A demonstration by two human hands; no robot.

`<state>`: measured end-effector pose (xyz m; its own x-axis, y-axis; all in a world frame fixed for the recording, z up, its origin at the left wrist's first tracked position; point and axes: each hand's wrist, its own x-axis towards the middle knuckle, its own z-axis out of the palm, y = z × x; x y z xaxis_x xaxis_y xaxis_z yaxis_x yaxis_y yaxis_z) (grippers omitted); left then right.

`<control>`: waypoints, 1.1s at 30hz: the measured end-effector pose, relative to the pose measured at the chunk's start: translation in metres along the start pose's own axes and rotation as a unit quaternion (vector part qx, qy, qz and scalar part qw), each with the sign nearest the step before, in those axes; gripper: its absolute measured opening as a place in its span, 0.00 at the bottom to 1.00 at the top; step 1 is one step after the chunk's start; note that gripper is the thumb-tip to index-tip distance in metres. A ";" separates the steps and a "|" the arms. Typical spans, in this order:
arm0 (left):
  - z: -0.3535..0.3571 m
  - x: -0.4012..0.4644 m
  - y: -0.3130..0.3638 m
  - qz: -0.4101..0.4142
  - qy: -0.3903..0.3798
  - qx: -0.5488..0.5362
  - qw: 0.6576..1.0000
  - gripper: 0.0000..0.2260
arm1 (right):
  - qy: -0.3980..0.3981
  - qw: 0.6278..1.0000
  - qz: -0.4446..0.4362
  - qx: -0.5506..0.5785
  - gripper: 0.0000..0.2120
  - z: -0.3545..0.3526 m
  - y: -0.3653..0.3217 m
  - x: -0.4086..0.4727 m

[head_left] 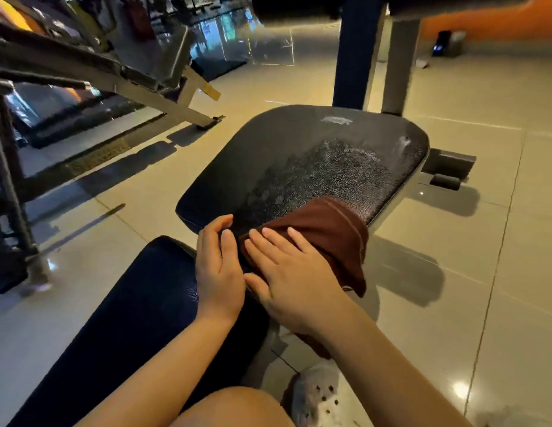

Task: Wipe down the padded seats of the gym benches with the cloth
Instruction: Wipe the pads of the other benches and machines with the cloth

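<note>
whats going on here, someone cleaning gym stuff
Yes. A person is wiping a black padded bench seat with a dark red cloth. The right hand lies flat on the cloth at the seat's near edge, and the left hand rests open beside it. The far part of the seat shows white marks.

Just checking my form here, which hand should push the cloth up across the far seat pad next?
Right. The right hand lies flat on the brown cloth at the seat pad near edge; the left hand rests beside it, off the cloth.
</note>
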<state>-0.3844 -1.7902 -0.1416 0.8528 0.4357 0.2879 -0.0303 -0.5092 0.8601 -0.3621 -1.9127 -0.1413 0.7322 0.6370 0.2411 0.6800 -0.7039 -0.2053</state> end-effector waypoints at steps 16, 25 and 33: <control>0.019 0.003 -0.005 0.088 0.039 0.099 0.990 0.19 | -0.061 0.984 0.149 -0.070 0.42 -0.026 0.052 0.020; 0.017 0.001 -0.005 0.085 0.042 0.106 0.990 0.22 | -0.091 0.990 0.101 -0.035 0.35 -0.029 0.046 0.020; 0.018 0.000 -0.010 0.098 0.060 0.089 0.989 0.17 | 0.001 0.995 0.067 -0.075 0.28 -0.032 0.068 -0.007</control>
<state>-0.3746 -1.7980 -0.1575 0.7710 0.3957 0.4989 -0.0866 -0.7111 0.6978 -0.3223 -1.9749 -0.1270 0.8158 0.5337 0.2227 0.5626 -0.8215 -0.0923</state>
